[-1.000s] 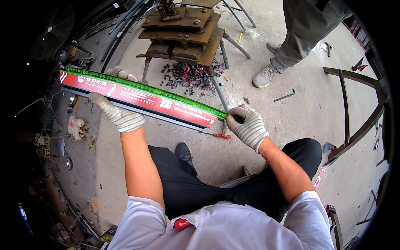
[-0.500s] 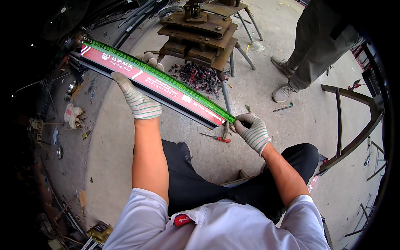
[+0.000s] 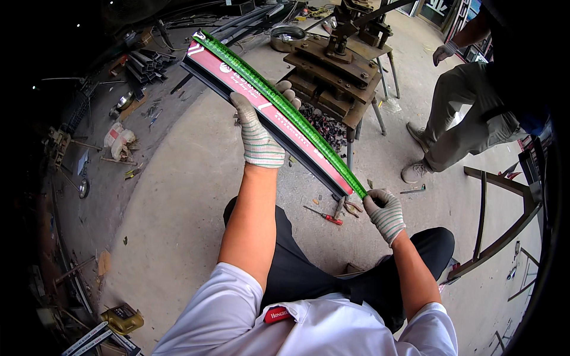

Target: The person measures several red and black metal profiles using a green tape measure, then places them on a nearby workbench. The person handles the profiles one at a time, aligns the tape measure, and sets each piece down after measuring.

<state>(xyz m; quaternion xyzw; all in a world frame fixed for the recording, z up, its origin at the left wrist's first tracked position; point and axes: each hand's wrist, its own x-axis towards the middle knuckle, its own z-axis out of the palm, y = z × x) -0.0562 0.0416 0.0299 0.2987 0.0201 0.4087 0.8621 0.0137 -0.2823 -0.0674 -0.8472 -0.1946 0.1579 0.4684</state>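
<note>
My left hand (image 3: 259,133), in a striped work glove, grips a long dark metal profile (image 3: 303,139) with red printed film on its face. The thumb lies on the near side and the fingertips show over the far edge. Along the far edge runs a green tape measure blade (image 3: 326,149), its hooked end at the upper-left end of the profile. My right hand (image 3: 386,215), gloved alike, pinches the blade just past the profile's lower-right end. Whether a tape case sits inside that hand is hidden.
Ahead stands a rusty steel press (image 3: 332,62) on legs, with dark scraps (image 3: 332,132) beneath. A red-handled screwdriver (image 3: 323,215) and pliers (image 3: 352,207) lie on the floor. A person (image 3: 457,115) stands at the right, near a metal frame (image 3: 504,184). Metal offcuts (image 3: 142,66) lie at left.
The profile and tape now slope more steeply, and both hands sit further right in the view. The view itself has shifted, showing more of the press and the standing person.
</note>
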